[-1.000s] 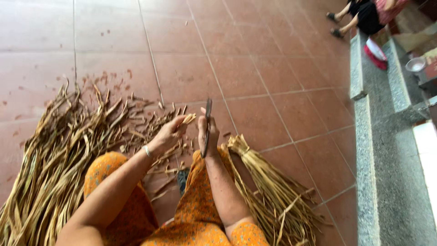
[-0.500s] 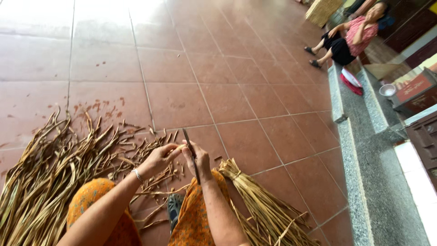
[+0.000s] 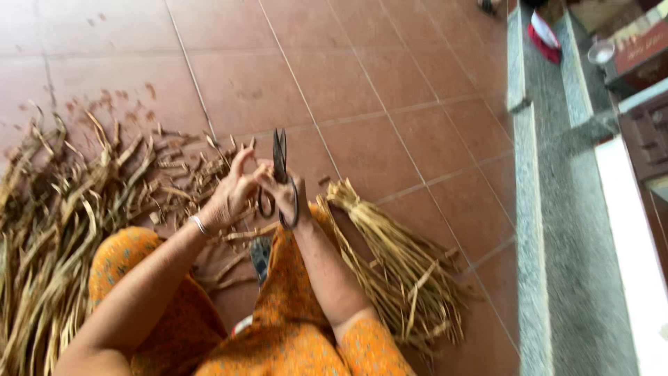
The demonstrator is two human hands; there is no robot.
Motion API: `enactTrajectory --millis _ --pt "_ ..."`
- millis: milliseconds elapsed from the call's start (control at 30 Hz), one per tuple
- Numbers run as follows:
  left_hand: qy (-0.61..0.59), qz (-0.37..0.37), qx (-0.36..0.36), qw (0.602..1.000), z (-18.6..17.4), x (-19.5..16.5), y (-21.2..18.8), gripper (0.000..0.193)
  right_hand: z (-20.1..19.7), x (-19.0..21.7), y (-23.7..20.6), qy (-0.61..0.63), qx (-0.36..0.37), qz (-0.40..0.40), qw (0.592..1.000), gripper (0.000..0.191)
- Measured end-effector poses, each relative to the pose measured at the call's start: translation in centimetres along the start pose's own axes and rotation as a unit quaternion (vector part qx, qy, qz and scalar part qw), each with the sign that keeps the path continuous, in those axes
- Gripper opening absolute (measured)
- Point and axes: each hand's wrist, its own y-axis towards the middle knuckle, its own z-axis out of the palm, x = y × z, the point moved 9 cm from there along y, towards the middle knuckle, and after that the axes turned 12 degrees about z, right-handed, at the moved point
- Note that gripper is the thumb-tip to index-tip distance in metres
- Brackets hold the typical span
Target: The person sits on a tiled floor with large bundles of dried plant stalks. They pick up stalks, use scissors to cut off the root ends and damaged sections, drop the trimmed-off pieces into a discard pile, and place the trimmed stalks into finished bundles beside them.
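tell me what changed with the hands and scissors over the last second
The camera swung, so the seated person at top right is mostly out of view. The right hand kept hold of the scissors, blades up, with the left hand close beside. The bundle and loose leaves stayed put.

Orange patterned garment [image 3: 299, 327] with small yellow print, short sleeves ending above elbows. Thin silver bangle [image 3: 200, 225] on left wrist. Forearms bare. Right wrist unadorned.

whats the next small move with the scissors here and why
Probably feed a strip between the blades: the right hand holds the scissors upright, blades nearly shut, and the left hand pinches close beside them, with the loose dried strips just left.
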Motion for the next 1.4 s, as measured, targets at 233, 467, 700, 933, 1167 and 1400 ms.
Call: enactTrajectory --millis 233,467,700,933,1167,1400 --pt "-0.176 -0.182 0.029 0.967 1.7 1.7 -0.4 0.04 0.1 -0.1 0.0 0.023 -0.007 0.039 0.999 0.024" --pt "-0.108 -0.107 -0.089 0.984 -1.6 -0.5 1.3 0.054 -1.9 1.5 -0.1 -0.109 -0.125 -0.054 0.985 0.018" --pt "-0.397 -0.38 -0.079 0.832 1.5 1.7 -2.4 0.063 -5.4 6.6 -1.3 0.015 -0.222 -0.187 0.957 0.015" --pt "-0.624 -0.44 -0.271 0.586 0.9 4.5 -1.8 0.062 3.3 5.2 -5.7 -0.099 -0.025 -0.322 0.941 0.018" --pt "-0.481 -0.431 -0.469 0.602 -6.9 11.8 -5.4 0.025 7.4 3.2 -12.1 -0.271 0.11 -0.371 0.881 0.011" --pt "-0.408 -0.403 -0.474 0.668 -11.6 12.7 -4.8 0.027 8.3 -1.7 -15.9 -0.428 0.223 -0.313 0.818 0.014"
